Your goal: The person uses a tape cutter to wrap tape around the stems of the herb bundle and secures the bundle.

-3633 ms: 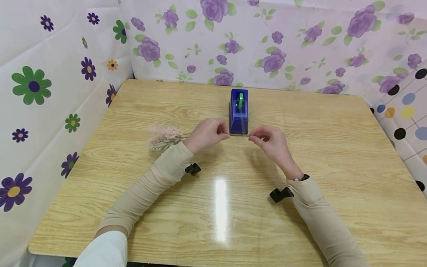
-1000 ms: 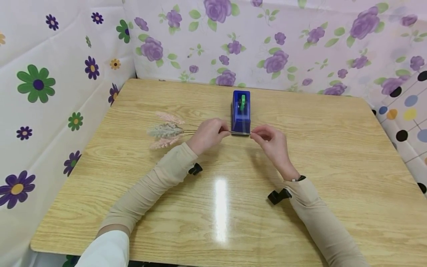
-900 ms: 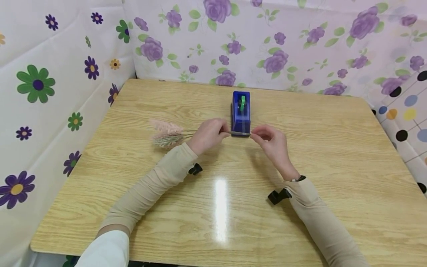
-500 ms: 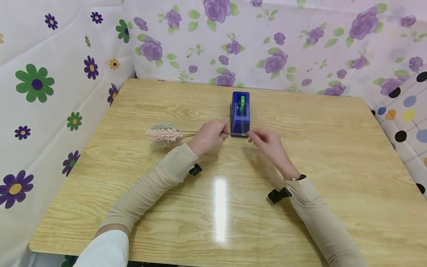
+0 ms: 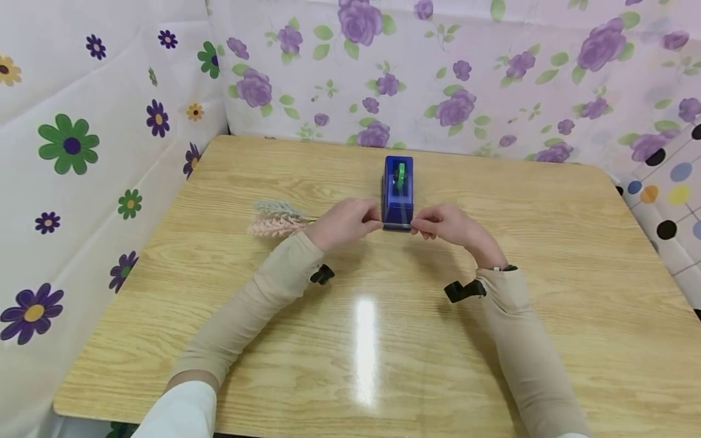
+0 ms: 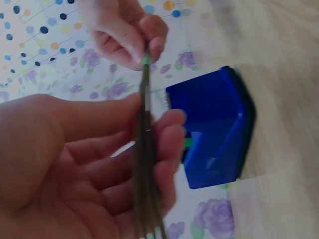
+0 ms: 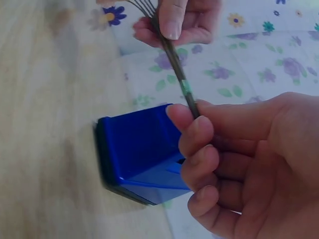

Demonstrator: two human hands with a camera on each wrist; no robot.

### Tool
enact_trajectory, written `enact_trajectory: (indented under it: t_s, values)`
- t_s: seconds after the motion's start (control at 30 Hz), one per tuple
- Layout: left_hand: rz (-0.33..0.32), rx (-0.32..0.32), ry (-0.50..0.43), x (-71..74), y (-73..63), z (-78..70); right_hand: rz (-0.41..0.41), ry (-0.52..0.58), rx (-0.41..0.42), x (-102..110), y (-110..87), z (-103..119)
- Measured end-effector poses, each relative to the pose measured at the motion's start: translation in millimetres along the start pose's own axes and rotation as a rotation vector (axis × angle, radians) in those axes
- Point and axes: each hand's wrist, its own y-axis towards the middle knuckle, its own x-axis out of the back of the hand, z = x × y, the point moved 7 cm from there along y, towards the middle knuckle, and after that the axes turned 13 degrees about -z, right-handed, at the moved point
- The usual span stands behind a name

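A bunch of fluffy artificial flowers, pink heads (image 5: pixel 276 227) and grey-green heads (image 5: pixel 277 208), lies left of my left hand (image 5: pixel 345 222) in the head view. Its thin brown stems (image 6: pixel 144 164) run together between my left thumb and fingers, which pinch them. My right hand (image 5: pixel 451 225) pinches the stem ends between thumb and index finger. A shiny greenish band (image 7: pixel 186 86) sits round the stems close to my right fingertips. Just behind the stems stands a blue tape dispenser (image 5: pixel 398 210), with a green roll core (image 5: pixel 401 176) inside.
The wooden table (image 5: pixel 394 340) reaches out on all sides of my hands. Flower-printed cloth (image 5: pixel 405 67) hangs along its back and left. Small black camera mounts (image 5: pixel 323 275) stick out at both wrists.
The bunch has turned about its stems, so the pink heads now lie nearer me and the grey-green ones behind. My right wrist has bent and its fingers have shifted. The dispenser stays put.
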Motion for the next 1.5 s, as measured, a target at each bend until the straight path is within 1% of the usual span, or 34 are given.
enact_trajectory:
  t_s: [0.1, 0.2, 0.3, 0.4, 0.57, 0.63, 0.73, 0.87, 1.0, 1.1, 1.23, 1.43, 1.5]
  values:
    - [0.082, 0.018, 0.005, -0.2, 4.3, -1.3, 0.004, -0.019, 0.021, 4.1, 1.8, 2.3]
    - [0.156, 0.051, 0.028, -1.1, 7.4, 0.0, 0.014, -0.016, 0.029, 3.9, 1.1, 3.9]
    - [0.186, 0.057, 0.062, 0.7, 11.3, 0.9, 0.004, -0.020, 0.030, 3.2, 0.0, 4.9]
    - [0.208, 0.044, 0.087, 2.6, 14.9, 1.1, -0.017, -0.028, 0.017, 4.1, 0.0, 5.5]
    - [0.259, 0.053, 0.078, 1.6, 17.1, 1.5, -0.046, -0.033, 0.016, 8.0, 0.5, 7.2]
    - [0.256, 0.055, 0.075, 1.1, 17.7, 1.5, -0.054, -0.028, 0.013, 9.1, 0.6, 6.6]
    - [0.228, 0.061, 0.062, 1.5, 19.0, 1.8, -0.061, -0.033, 0.009, 9.5, 0.5, 4.8]
    - [0.206, 0.075, 0.035, 3.4, 21.9, 2.4, -0.061, -0.046, 0.013, 10.3, -0.7, 3.2]
    - [0.202, 0.081, 0.039, 9.0, 28.2, 0.4, -0.079, -0.065, 0.023, 15.1, -1.4, 6.4]
    - [0.209, 0.112, 0.037, 10.6, 30.3, 0.1, -0.091, -0.073, 0.026, 16.6, -2.9, 9.2]
    - [0.211, 0.147, 0.028, 8.3, 28.7, 0.9, -0.081, -0.055, 0.033, 14.9, -3.5, 11.4]
    - [0.183, 0.148, 0.046, 3.8, 27.6, 0.5, -0.058, -0.041, 0.072, 13.3, -1.5, 8.6]
    - [0.182, 0.142, 0.057, 2.2, 27.9, -0.4, -0.048, -0.041, 0.069, 13.3, -0.7, 6.1]
